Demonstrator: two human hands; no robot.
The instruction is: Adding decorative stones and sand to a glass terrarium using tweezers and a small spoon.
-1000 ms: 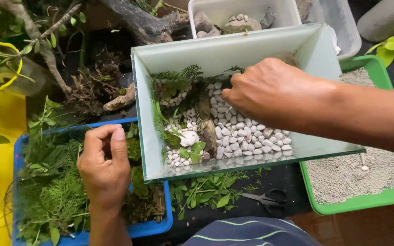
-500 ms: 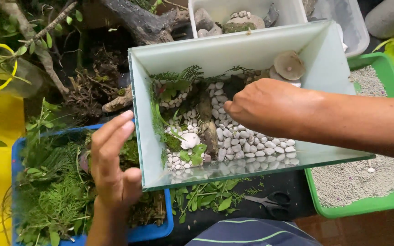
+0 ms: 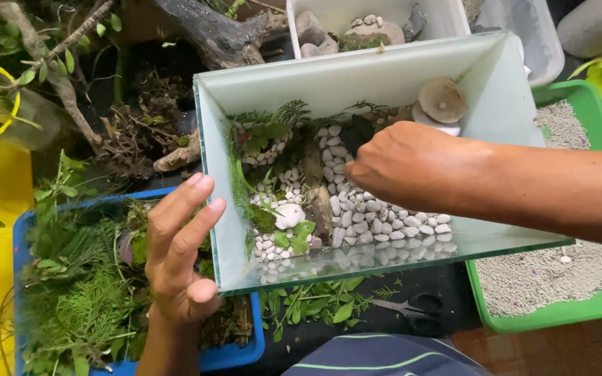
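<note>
Since the earlier frame the left hand (image 3: 179, 261) has shifted little: its fingers are spread, grip released, fingertips against the left wall of the glass tank (image 3: 210, 209). The right hand (image 3: 402, 163) stays inside the tank, fingers curled down onto the white pebbles (image 3: 384, 223); what it grips cannot be told. The tank rests tilted over the blue tray (image 3: 235, 348) of green cuttings (image 3: 71, 299). Scissors (image 3: 405, 306) lie just below, and the green tray (image 3: 559, 313) of grey sand sits to the right.

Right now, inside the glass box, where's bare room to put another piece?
Little is bare. The glass box floor holds white pebbles under the right hand, plants along the left wall. The likeliest gap shows before the flat round stone, by the right wall.
</note>
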